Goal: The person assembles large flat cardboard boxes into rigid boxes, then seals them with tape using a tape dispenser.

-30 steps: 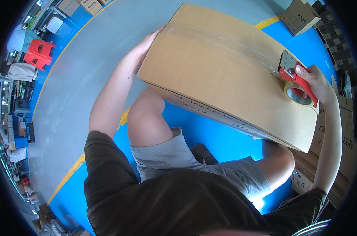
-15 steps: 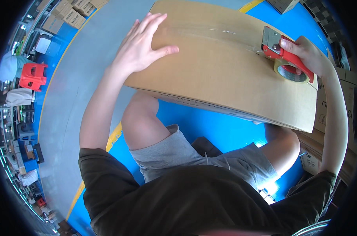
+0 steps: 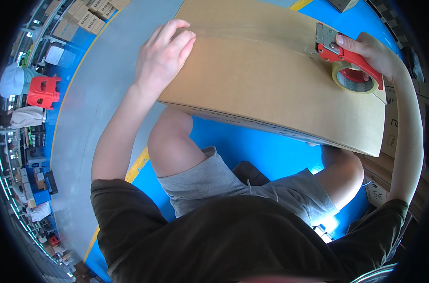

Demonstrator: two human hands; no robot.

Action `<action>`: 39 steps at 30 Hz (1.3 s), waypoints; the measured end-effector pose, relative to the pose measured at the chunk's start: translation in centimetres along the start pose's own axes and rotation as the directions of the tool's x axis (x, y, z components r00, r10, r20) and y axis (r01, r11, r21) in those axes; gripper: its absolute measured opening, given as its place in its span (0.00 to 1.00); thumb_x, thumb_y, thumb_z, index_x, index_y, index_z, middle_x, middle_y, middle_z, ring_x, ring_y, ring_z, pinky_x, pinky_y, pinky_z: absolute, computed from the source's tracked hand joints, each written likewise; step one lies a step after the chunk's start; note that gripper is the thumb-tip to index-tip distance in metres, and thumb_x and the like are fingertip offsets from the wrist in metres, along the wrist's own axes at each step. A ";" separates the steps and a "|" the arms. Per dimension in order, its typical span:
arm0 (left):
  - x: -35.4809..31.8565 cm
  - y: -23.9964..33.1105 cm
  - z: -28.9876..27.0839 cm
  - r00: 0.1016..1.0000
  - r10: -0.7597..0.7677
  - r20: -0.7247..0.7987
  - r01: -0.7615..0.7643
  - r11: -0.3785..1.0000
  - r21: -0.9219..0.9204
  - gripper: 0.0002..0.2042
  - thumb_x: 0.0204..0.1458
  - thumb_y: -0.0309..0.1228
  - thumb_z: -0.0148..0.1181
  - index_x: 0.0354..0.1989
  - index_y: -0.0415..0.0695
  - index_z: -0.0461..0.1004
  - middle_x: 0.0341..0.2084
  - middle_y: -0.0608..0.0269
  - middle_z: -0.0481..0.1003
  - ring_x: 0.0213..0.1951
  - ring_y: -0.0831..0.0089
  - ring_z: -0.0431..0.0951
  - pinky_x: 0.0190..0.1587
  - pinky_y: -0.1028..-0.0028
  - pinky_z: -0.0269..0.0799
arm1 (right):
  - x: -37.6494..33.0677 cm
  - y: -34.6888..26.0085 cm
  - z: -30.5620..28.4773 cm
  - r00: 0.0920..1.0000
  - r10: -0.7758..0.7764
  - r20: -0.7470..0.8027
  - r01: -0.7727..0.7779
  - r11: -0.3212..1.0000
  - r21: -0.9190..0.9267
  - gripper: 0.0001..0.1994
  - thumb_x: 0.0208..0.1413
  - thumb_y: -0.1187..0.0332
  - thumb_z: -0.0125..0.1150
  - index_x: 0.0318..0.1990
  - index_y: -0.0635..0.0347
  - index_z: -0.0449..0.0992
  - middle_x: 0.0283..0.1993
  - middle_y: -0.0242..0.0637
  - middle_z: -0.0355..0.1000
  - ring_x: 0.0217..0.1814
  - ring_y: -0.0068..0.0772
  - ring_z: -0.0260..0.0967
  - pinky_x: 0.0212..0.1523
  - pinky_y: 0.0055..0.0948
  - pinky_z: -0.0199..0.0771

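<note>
A large brown cardboard box [image 3: 252,70] lies in front of me, above my knees. Clear tape [image 3: 271,37] runs along its top. At the box's left end, my left hand [image 3: 162,56] has its fingers curled in and the thumb drawn close to them. Anything between those fingers is hidden. My right hand [image 3: 375,52] grips a red tape dispenser [image 3: 351,59] with a metal head, over the right part of the box top. A roll of clear tape [image 3: 342,82] sits in the dispenser.
Blue floor [image 3: 233,139] with yellow lines surrounds a grey lane [image 3: 91,99]. A red plastic stool [image 3: 43,92] and stacked cartons [image 3: 84,19] stand to the left. More cartons [image 3: 391,118] are close on my right, beside my arm.
My left hand has gone from spread fingers to curled ones, its thumb drawn in. The tape dispenser in my right hand has shifted slightly up and right on the box.
</note>
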State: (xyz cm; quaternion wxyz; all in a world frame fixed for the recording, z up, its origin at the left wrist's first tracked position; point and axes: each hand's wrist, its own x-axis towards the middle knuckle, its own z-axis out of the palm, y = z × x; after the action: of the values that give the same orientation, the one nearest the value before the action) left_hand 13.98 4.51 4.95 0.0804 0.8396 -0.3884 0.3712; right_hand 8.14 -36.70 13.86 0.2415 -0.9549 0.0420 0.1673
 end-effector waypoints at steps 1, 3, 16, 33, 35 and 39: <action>-0.2 -0.3 0.0 0.998 -0.013 0.061 0.018 0.997 -0.080 0.05 0.50 0.27 0.62 0.32 0.44 0.71 0.36 0.67 0.73 0.36 0.68 0.77 0.32 0.69 0.76 | -0.1 -0.3 0.0 0.999 0.002 0.054 -0.001 1.000 -0.006 0.38 0.50 0.29 0.51 0.45 0.62 0.76 0.35 0.43 0.76 0.35 0.33 0.77 0.32 0.29 0.80; -0.3 -0.5 -0.1 0.992 -0.018 0.121 0.038 0.986 -0.165 0.05 0.51 0.27 0.61 0.31 0.44 0.70 0.36 0.66 0.73 0.36 0.67 0.77 0.32 0.69 0.76 | -0.1 0.0 0.2 1.000 -0.028 0.014 0.028 0.999 -0.040 0.38 0.51 0.30 0.51 0.47 0.61 0.75 0.36 0.43 0.76 0.35 0.32 0.77 0.31 0.28 0.80; 0.4 -0.3 -1.2 0.930 -0.051 0.363 0.180 0.926 -0.332 0.01 0.56 0.21 0.51 0.35 0.38 0.67 0.47 0.60 0.71 0.46 0.56 0.76 0.47 0.63 0.72 | -6.6 8.9 -5.4 0.999 0.016 -0.044 -0.019 0.998 -0.063 0.34 0.50 0.34 0.58 0.46 0.61 0.78 0.39 0.40 0.78 0.39 0.31 0.76 0.41 0.29 0.77; 0.5 -0.8 -0.6 0.880 -0.008 0.475 0.191 0.921 -0.338 0.04 0.60 0.19 0.42 0.38 0.35 0.65 0.59 0.52 0.67 0.62 0.54 0.65 0.61 0.63 0.62 | -10.0 25.7 -8.0 0.956 0.227 -0.183 -0.260 0.948 -0.183 0.45 0.33 0.21 0.57 0.27 0.66 0.80 0.20 0.37 0.72 0.22 0.28 0.72 0.29 0.31 0.70; 0.4 -0.7 -0.6 0.878 -0.012 0.479 0.184 0.931 -0.315 0.04 0.60 0.20 0.43 0.38 0.35 0.65 0.59 0.52 0.66 0.62 0.54 0.65 0.62 0.63 0.61 | -10.7 27.5 -7.4 0.957 0.217 -0.191 -0.244 0.961 -0.129 0.45 0.33 0.21 0.57 0.27 0.66 0.80 0.20 0.37 0.73 0.23 0.28 0.72 0.29 0.30 0.70; 0.4 -0.7 -0.4 0.856 -0.031 0.516 0.204 0.938 -0.281 0.04 0.59 0.20 0.43 0.39 0.35 0.65 0.60 0.52 0.66 0.63 0.54 0.63 0.63 0.63 0.59 | -11.0 29.1 -6.9 0.952 0.246 -0.180 -0.264 0.961 -0.083 0.45 0.30 0.21 0.58 0.27 0.65 0.81 0.20 0.37 0.73 0.23 0.29 0.73 0.29 0.29 0.71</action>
State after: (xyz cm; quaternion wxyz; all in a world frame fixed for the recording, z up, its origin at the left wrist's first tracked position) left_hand 14.43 4.88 5.59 0.1367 0.9045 -0.3989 0.0642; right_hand -4.86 -65.63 10.31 0.1624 -0.9636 0.1765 0.1181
